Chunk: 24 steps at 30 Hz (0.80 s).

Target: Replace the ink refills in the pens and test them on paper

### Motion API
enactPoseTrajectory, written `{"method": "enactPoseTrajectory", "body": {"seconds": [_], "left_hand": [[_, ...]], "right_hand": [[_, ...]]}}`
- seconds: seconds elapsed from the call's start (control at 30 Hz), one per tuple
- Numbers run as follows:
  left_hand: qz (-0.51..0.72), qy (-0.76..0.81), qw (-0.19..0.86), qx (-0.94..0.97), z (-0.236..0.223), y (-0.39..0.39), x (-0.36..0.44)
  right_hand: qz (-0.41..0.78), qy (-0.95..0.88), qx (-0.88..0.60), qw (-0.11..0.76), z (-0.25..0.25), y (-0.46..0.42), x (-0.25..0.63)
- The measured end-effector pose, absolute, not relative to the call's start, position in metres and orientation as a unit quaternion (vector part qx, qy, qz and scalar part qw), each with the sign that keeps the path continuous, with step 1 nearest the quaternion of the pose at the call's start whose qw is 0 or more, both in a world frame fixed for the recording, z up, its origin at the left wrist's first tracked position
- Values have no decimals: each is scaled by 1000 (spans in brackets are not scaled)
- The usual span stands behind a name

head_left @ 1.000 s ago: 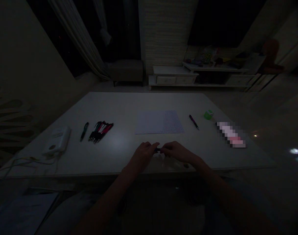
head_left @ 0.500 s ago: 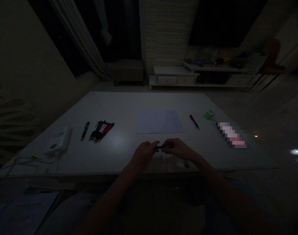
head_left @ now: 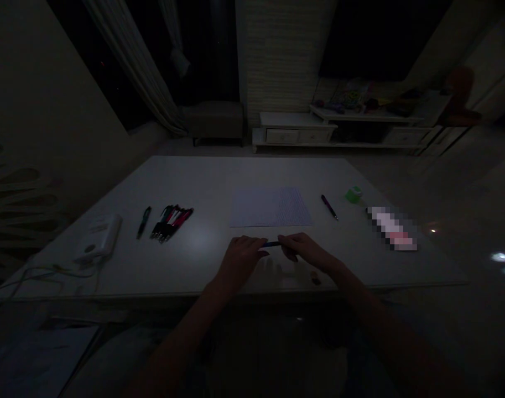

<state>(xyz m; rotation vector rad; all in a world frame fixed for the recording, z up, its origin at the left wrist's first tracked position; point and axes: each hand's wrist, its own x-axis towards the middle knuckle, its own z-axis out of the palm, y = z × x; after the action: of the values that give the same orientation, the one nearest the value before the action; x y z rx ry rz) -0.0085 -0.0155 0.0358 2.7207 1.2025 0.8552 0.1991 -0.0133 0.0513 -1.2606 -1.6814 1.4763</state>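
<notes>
Between my two hands a dark blue pen [head_left: 272, 244] lies roughly level above the near part of the table. My left hand [head_left: 243, 253] is closed on its left end, and my right hand [head_left: 301, 246] pinches its right end. Just beyond the hands rests a sheet of paper [head_left: 256, 207], its right part covered with rows of small marks. To the right of the paper is a dark purple pen [head_left: 329, 207]. A small brown object [head_left: 315, 277], too dim to name, sits near my right wrist.
On the white table [head_left: 211, 174], several pens [head_left: 172, 222] lie bunched at left beside a single green-black pen [head_left: 144, 222]. A white box [head_left: 98, 237] with cables stands at the left edge. At right are a green-and-white small item [head_left: 354, 193] and a blurred-out phone-like object [head_left: 391, 228].
My hands have moved slightly apart, and more of the blue pen shows between them. It now sits a little higher and more level. The things on the table have stayed put.
</notes>
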Motion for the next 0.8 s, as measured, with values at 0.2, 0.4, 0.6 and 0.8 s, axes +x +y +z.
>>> {"method": "enactPoseTrajectory", "body": {"seconds": [0.2,0.4,0.6,0.8], "left_hand": [[321,424,128,837,35,-9,-11],[361,400,130,832,31,-9,-9],[372,392,116,833,27,-8,-10],[366,395,127,833,29,-9,-9]], "right_hand": [[476,-660,-482,324,59,-12,209],[502,-643,-470,337,57,-16,202],[548,-567,-493,367,47,-12,195],[519,-603,-478,372,48,-9,199]]}}
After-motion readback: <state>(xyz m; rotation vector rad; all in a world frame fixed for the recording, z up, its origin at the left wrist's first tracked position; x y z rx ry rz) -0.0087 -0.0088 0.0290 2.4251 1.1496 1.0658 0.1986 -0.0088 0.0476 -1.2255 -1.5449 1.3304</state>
